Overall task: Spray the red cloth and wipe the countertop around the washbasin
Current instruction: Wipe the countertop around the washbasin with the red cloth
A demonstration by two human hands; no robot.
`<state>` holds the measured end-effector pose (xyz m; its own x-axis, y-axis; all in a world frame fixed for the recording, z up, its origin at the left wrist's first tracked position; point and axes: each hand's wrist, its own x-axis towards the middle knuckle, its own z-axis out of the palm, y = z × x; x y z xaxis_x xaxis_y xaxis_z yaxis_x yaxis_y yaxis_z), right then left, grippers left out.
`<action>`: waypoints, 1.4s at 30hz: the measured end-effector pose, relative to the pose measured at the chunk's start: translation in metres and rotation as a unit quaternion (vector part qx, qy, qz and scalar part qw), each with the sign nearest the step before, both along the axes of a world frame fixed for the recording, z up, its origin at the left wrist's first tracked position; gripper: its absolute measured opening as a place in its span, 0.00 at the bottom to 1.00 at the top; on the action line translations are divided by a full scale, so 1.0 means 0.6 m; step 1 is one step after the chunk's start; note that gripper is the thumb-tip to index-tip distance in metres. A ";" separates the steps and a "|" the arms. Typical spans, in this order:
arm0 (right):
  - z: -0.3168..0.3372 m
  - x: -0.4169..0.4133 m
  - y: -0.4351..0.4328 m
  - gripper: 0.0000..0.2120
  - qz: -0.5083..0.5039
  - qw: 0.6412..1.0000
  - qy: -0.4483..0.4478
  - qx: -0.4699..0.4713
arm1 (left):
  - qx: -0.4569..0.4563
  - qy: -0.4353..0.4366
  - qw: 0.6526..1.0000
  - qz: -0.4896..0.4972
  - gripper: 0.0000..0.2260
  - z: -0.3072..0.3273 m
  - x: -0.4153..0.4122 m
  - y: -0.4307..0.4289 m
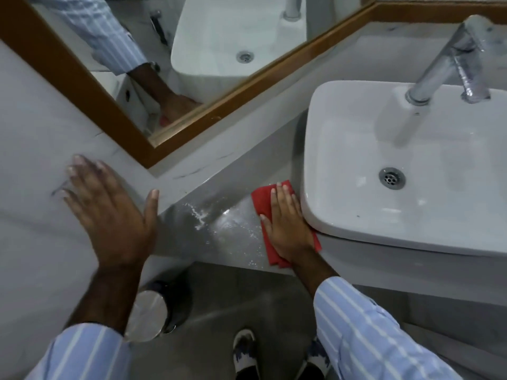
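Two hands are out: the right hand (289, 229) presses flat, fingers spread, on the folded red cloth (264, 204) just beside the white rectangular washbasin (356, 149); the left hand (109, 212), open and empty, braces on the grey stone surface (219, 231). Wiping is underway; next, sweep toward the foamy droplets (200, 215).

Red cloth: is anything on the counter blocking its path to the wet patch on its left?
Nothing visible. The right hand presses the red cloth flat beside the washbasin; the countertop between cloth and white droplets is bare.
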<state>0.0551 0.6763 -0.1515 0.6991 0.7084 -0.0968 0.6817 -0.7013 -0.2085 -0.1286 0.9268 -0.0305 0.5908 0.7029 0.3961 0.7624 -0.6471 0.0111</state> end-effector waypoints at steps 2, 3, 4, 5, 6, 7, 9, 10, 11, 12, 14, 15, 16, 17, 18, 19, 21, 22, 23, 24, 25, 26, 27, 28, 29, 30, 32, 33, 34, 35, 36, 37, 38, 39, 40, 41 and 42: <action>0.000 -0.030 -0.034 0.35 0.015 1.000 0.007 -0.010 | 0.021 0.015 1.000 0.010 0.43 -0.011 0.005 0.005; 0.001 -0.046 -0.051 0.35 0.018 1.000 0.014 -0.014 | 0.030 0.018 0.999 0.011 0.43 -0.015 0.004 0.008; 0.003 -0.060 -0.064 0.35 0.015 0.999 0.025 -0.017 | 0.036 0.019 0.999 0.012 0.43 -0.018 0.001 0.010; 0.003 -0.069 -0.071 0.35 0.007 0.999 0.035 -0.024 | 0.039 0.017 0.999 0.012 0.43 -0.020 0.000 0.013; 0.003 -0.071 -0.069 0.35 -0.001 0.999 0.036 -0.027 | 0.043 0.017 0.999 0.011 0.43 -0.021 -0.001 0.015; 0.004 -0.065 -0.059 0.35 -0.007 0.999 0.034 -0.028 | 0.049 0.019 0.999 0.009 0.43 -0.022 -0.001 0.016; 0.006 -0.030 -0.014 0.34 -0.022 0.999 0.027 -0.026 | 0.058 0.021 0.998 0.002 0.43 -0.025 -0.001 0.018; 0.005 -0.008 0.018 0.34 -0.038 0.999 0.024 -0.022 | 0.063 0.021 0.998 0.000 0.43 -0.027 -0.001 0.020; 0.006 0.019 0.050 0.34 -0.066 0.997 0.021 -0.019 | 0.069 0.018 0.997 -0.003 0.43 -0.029 -0.001 0.020; 0.008 0.048 0.081 0.34 -0.101 0.995 0.020 -0.015 | 0.076 0.015 0.997 -0.006 0.43 -0.031 0.000 0.019; 0.015 0.093 0.137 0.35 -0.161 0.986 0.029 -0.016 | 0.089 0.014 0.996 -0.006 0.43 -0.034 0.000 0.021; 0.019 0.104 0.156 0.35 -0.176 0.984 0.032 -0.013 | 0.093 0.014 0.996 -0.006 0.43 -0.034 0.000 0.022; 0.020 0.103 0.168 0.35 -0.174 0.984 0.030 -0.008 | 0.096 0.015 0.995 -0.004 0.43 -0.032 0.001 0.022; 0.020 0.088 0.174 0.36 -0.151 0.988 0.025 -0.001 | 0.096 0.016 0.995 -0.003 0.43 -0.031 0.001 0.021; 0.019 0.061 0.176 0.36 -0.109 0.994 0.022 0.013 | 0.094 0.016 0.995 -0.002 0.43 -0.029 0.002 0.019; 0.017 0.027 0.172 0.36 -0.053 0.998 0.024 0.028 | 0.092 0.014 0.996 -0.003 0.43 -0.027 0.004 0.017; 0.013 -0.041 0.147 0.36 0.108 0.993 0.042 0.033 | 0.091 0.014 0.996 -0.001 0.42 -0.023 0.006 0.014; 0.012 -0.055 0.133 0.36 0.198 0.979 0.047 0.020 | 0.093 0.015 0.996 0.001 0.42 -0.022 0.006 0.013; 0.008 -0.050 0.125 0.35 0.259 0.965 0.047 0.009 | 0.095 0.015 0.995 0.001 0.41 -0.021 0.005 0.014; 0.005 -0.033 0.121 0.35 0.267 0.962 0.045 0.011 | 0.096 0.014 0.995 -0.001 0.41 -0.021 0.003 0.015; 0.004 -0.016 0.125 0.35 0.219 0.974 0.048 0.012 | 0.097 0.012 0.995 -0.006 0.41 -0.021 -0.001 0.019; 0.004 0.000 0.131 0.35 0.127 0.991 0.046 0.015 | 0.099 0.009 0.995 -0.015 0.40 -0.021 -0.005 0.020; 0.008 0.012 0.141 0.36 0.031 0.999 0.042 0.009 | 0.105 0.008 0.994 -0.026 0.39 -0.020 -0.009 0.024; 0.008 0.009 0.158 0.36 -0.038 0.999 0.038 0.000 | 0.111 0.008 0.993 -0.037 0.39 -0.020 -0.020 0.029; 0.010 -0.003 0.174 0.37 -0.072 0.997 0.031 -0.006 | 0.117 0.006 0.992 -0.048 0.39 -0.018 -0.027 0.033; 0.010 -0.028 0.192 0.37 -0.074 0.997 0.028 0.006 | 0.121 0.004 0.991 -0.054 0.39 -0.017 -0.036 0.039; 0.010 -0.087 0.214 0.36 -0.023 0.996 0.057 0.059 | 0.124 -0.003 0.991 -0.044 0.39 -0.013 -0.052 0.048; 0.007 -0.114 0.215 0.36 0.045 0.994 0.069 0.067 | 0.124 -0.005 0.992 -0.031 0.39 -0.011 -0.058 0.050; 0.002 -0.133 0.208 0.37 0.126 0.988 0.068 0.060 | 0.123 -0.005 0.992 -0.023 0.39 -0.010 -0.061 0.050; -0.001 -0.135 0.201 0.37 0.194 0.978 0.061 0.039 | 0.123 -0.005 0.992 -0.022 0.39 -0.010 -0.064 0.050; -0.004 -0.122 0.196 0.37 0.221 0.973 0.061 0.033 | 0.124 -0.008 0.992 -0.026 0.39 -0.010 -0.067 0.050; -0.005 -0.101 0.192 0.37 0.199 0.977 0.067 0.035 | 0.125 -0.012 0.992 -0.030 0.39 -0.010 -0.071 0.052; -0.005 -0.079 0.192 0.37 0.150 0.986 0.062 0.037 | 0.126 -0.019 0.991 -0.029 0.39 -0.009 -0.078 0.056; -0.004 -0.059 0.192 0.36 0.091 0.994 0.052 0.029 | 0.129 -0.027 0.991 -0.025 0.39 -0.009 -0.086 0.061; -0.002 -0.047 0.197 0.36 0.032 0.999 0.037 0.017 | 0.134 -0.032 0.990 -0.020 0.39 -0.009 -0.094 0.067; 0.001 -0.047 0.204 0.36 -0.009 1.000 0.026 0.002 | 0.139 -0.034 0.990 -0.017 0.39 -0.010 -0.099 0.071; 0.005 -0.060 0.214 0.36 -0.028 0.999 0.024 0.001 | 0.140 -0.033 0.989 -0.017 0.40 -0.012 -0.100 0.073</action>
